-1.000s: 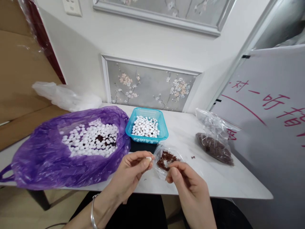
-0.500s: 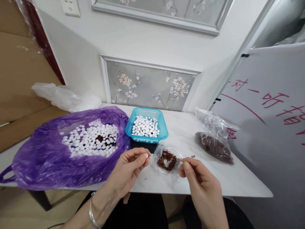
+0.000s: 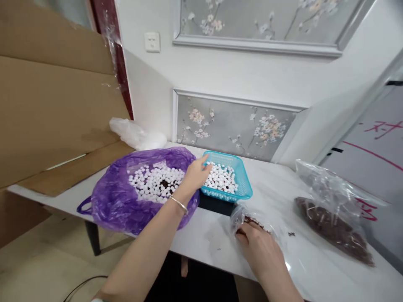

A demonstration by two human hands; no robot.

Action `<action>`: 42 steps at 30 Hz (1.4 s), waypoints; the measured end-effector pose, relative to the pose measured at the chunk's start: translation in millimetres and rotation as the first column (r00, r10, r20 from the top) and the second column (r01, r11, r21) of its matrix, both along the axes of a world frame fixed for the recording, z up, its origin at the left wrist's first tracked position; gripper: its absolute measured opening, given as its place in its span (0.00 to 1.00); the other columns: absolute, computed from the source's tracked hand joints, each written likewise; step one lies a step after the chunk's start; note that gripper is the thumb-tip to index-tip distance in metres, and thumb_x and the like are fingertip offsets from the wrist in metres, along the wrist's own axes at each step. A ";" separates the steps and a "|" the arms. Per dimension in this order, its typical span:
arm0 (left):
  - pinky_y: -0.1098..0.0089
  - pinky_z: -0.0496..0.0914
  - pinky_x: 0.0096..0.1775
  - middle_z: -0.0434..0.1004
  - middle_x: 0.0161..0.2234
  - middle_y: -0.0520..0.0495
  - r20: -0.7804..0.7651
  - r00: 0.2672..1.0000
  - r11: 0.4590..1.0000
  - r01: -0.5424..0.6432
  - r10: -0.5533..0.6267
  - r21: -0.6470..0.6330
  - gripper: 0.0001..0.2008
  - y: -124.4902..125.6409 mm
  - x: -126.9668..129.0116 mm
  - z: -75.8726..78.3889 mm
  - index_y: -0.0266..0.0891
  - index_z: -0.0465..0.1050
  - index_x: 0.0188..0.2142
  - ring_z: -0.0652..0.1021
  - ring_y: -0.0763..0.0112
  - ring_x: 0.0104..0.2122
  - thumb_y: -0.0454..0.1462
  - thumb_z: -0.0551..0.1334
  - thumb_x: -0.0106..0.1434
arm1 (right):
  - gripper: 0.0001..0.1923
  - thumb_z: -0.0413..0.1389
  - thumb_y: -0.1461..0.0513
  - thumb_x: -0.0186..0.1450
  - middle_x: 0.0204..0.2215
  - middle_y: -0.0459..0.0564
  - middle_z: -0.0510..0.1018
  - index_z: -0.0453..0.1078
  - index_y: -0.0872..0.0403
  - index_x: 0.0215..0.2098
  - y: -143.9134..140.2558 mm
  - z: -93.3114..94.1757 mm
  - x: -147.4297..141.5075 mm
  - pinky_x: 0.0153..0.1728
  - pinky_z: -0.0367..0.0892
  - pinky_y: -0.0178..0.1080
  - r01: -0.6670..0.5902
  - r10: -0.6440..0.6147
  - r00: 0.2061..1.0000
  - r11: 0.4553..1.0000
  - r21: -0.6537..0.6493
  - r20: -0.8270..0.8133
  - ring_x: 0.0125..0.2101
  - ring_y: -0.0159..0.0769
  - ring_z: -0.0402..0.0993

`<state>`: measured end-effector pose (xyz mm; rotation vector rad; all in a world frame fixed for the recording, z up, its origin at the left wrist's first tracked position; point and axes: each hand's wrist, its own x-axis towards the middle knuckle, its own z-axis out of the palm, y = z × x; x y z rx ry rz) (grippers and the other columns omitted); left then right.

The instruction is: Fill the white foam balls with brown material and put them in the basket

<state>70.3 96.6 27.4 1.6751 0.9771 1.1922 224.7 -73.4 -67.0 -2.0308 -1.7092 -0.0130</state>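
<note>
My left hand reaches over the left side of a turquoise plastic basket. Its thumb and fingers are apart, and I see nothing held in them. Small white balls fill the basket's floor, with a few dark specks among them. At the right, my right hand dips into a small clear plastic bag of reddish-brown shreds. Its fingers are curled together, and their tips are hidden among the shreds.
Left of the basket lies a purple plastic bag of more white balls. A clear bag of brown material rests at the right of the white table. Cardboard stands at the left, a whiteboard at the right.
My left hand has gone forward from above the table's front to the basket, and the white ball is no longer seen in its fingers. My right hand has moved into the small clear bag.
</note>
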 end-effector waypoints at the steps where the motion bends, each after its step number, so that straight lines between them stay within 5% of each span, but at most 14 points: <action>1: 0.63 0.70 0.50 0.85 0.43 0.42 -0.074 0.997 1.000 -0.014 0.016 0.024 0.15 0.4 -14.8 2.4 0.35 0.82 0.44 0.79 0.55 0.47 0.35 0.65 0.56 | 0.13 0.52 0.67 0.61 0.29 0.51 0.81 0.76 0.49 0.26 -1.1 -0.9 -0.5 0.23 0.58 0.38 0.002 -0.002 1.000 1.000 -0.002 0.005 0.24 0.40 0.76; 5: 0.64 0.70 0.47 0.86 0.36 0.46 -0.380 0.924 0.996 -0.010 0.041 0.084 0.08 1.6 -76.4 5.5 0.38 0.84 0.33 0.81 0.53 0.42 0.35 0.65 0.55 | 0.13 0.51 0.67 0.63 0.31 0.50 0.80 0.74 0.49 0.27 -4.3 1.2 -5.2 0.24 0.58 0.37 0.014 -0.014 1.000 1.000 0.011 -0.008 0.26 0.40 0.76; 9: 0.61 0.71 0.44 0.84 0.31 0.46 -0.629 0.776 0.997 0.007 0.047 0.082 0.05 3.1 -108.0 -13.6 0.38 0.81 0.31 0.81 0.58 0.35 0.37 0.66 0.58 | 0.14 0.48 0.66 0.65 0.31 0.50 0.80 0.74 0.51 0.29 -3.1 3.4 -10.4 0.26 0.63 0.39 0.026 -0.022 0.998 0.997 0.067 -0.055 0.26 0.40 0.77; 14: 0.55 0.74 0.46 0.74 0.51 0.42 -0.795 0.605 0.997 0.025 0.047 0.079 0.15 3.6 -104.9 -42.0 0.38 0.71 0.51 0.77 0.61 0.45 0.41 0.60 0.67 | 0.13 0.48 0.65 0.65 0.29 0.49 0.82 0.75 0.51 0.33 -8.8 7.7 -7.1 0.31 0.70 0.39 -0.016 0.035 0.991 0.989 0.149 -0.129 0.28 0.40 0.79; 23: 0.55 0.74 0.45 0.73 0.52 0.41 -0.889 0.443 0.990 0.018 0.115 0.137 0.16 10.1 -95.2 -44.7 0.39 0.70 0.53 0.77 0.60 0.46 0.40 0.61 0.67 | 0.16 0.46 0.62 0.66 0.31 0.51 0.83 0.78 0.51 0.33 -15.9 9.2 -0.5 0.32 0.71 0.38 -0.044 0.079 0.982 0.979 0.201 -0.172 0.29 0.39 0.80; 33: 0.58 0.69 0.40 0.81 0.29 0.41 -0.776 0.577 0.963 -0.072 0.254 0.261 0.08 -1.3 -99.9 -23.3 0.39 0.77 0.36 0.80 0.50 0.35 0.36 0.59 0.60 | 0.12 0.52 0.69 0.59 0.27 0.50 0.78 0.75 0.51 0.23 -2.9 16.2 -13.8 0.23 0.56 0.36 -0.003 0.000 0.991 1.000 -0.021 -0.135 0.24 0.38 0.73; 38: 0.58 0.70 0.43 0.83 0.34 0.40 -0.614 0.757 0.970 -0.110 0.224 0.218 0.11 -6.3 -102.8 -21.1 0.38 0.77 0.38 0.80 0.54 0.34 0.39 0.61 0.58 | 0.14 0.48 0.66 0.64 0.32 0.51 0.79 0.75 0.52 0.28 -6.2 18.2 -8.4 0.30 0.63 0.38 -0.019 0.030 0.967 0.999 0.049 -0.252 0.28 0.38 0.73; 42: 0.66 0.74 0.41 0.83 0.39 0.43 -0.381 0.921 0.994 -0.040 0.075 0.098 0.17 -38.1 -83.6 -15.7 0.38 0.76 0.45 0.81 0.61 0.38 0.46 0.61 0.61 | 0.13 0.49 0.63 0.65 0.31 0.52 0.80 0.77 0.54 0.33 -9.7 19.1 -1.1 0.35 0.67 0.40 0.020 0.027 0.924 0.993 0.120 -0.381 0.29 0.40 0.74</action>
